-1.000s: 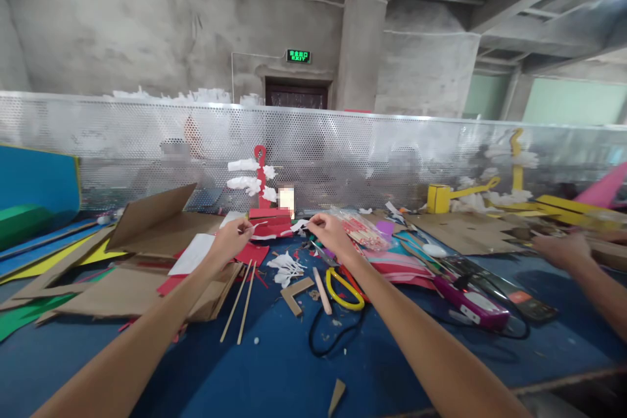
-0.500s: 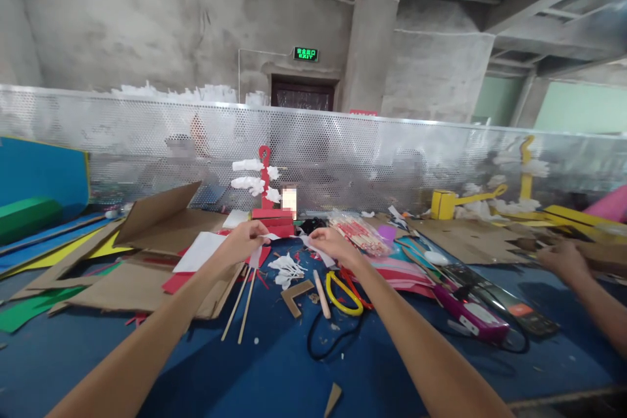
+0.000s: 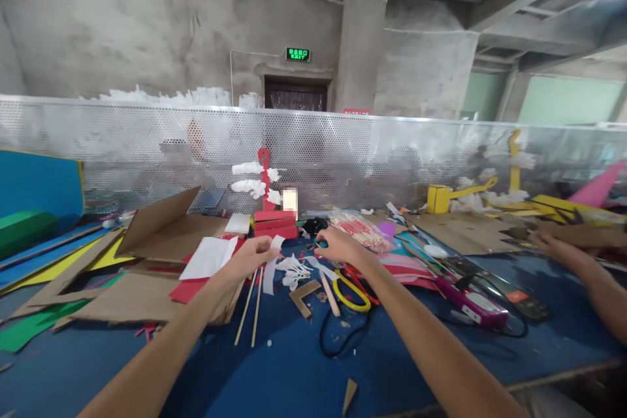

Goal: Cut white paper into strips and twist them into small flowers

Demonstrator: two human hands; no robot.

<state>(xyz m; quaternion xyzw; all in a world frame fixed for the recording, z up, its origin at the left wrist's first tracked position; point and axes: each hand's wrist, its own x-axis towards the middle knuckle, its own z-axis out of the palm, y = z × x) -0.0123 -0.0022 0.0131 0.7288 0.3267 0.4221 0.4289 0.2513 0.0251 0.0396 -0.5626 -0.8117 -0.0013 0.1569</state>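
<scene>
My left hand (image 3: 255,257) is closed in a pinch on a strip of white paper (image 3: 269,274), which hangs down from its fingertips. My right hand (image 3: 339,246) is a short way to the right, thumb and forefinger curved with a small gap between them. Just below it is another white strip (image 3: 323,269), apparently clear of its fingers, near the yellow-handled scissors (image 3: 353,300). Between the hands lies a cluster of white paper pieces (image 3: 292,269). Two thin wooden sticks (image 3: 249,313) lie under my left hand.
A red stand with white paper tufts (image 3: 265,176) is straight ahead, before a perforated metal screen (image 3: 333,157). Cardboard (image 3: 161,228) is stacked at left. A pink stick (image 3: 329,294), a bag of red-and-white sticks (image 3: 360,230) and a purple device (image 3: 473,304) are at right. Another person's hand (image 3: 553,241) is far right.
The white paper stretched between my hands is now in separate strips: one hangs from my left hand, the other is below my right hand. My right fingers have loosened; the view has shifted slightly.
</scene>
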